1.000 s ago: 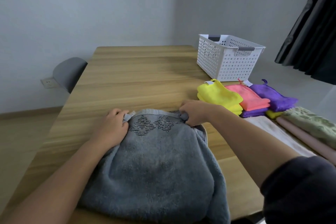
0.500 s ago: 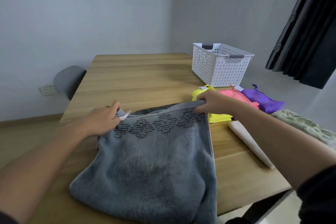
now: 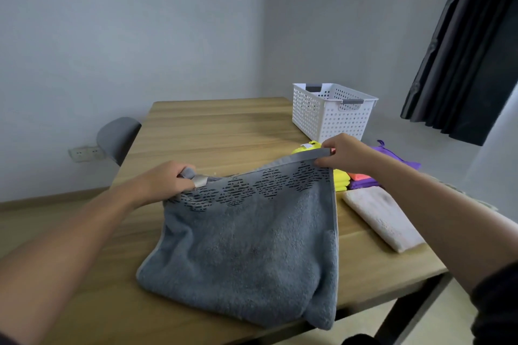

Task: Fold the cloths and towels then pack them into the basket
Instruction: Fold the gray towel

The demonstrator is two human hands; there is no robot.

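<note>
Both hands, left (image 3: 165, 180) and right (image 3: 343, 152), pinched the grey towel's (image 3: 246, 244) far corners; its near edge overhung the tabletop (image 3: 213, 131) and could slide off.

Two hands show: the left hand (image 3: 165, 182) at centre left and the right hand (image 3: 343, 152) right of centre. One grey towel (image 3: 246, 249) fills the middle of the frame. One white basket (image 3: 330, 117) stands at upper right, with two grey handles. Just below it are small folded cloths in three colours: yellow cloth (image 3: 340, 178), pink cloth (image 3: 360, 176) and purple cloth (image 3: 398, 158). How many there are of each colour cannot be told, since most of the pile is covered. One pale folded towel (image 3: 384, 221) lies at right. There is one table (image 3: 218, 131), one chair (image 3: 117, 134) at left, one wall socket (image 3: 87, 152) at far left and one dark curtain (image 3: 471, 50) at upper right.
</note>
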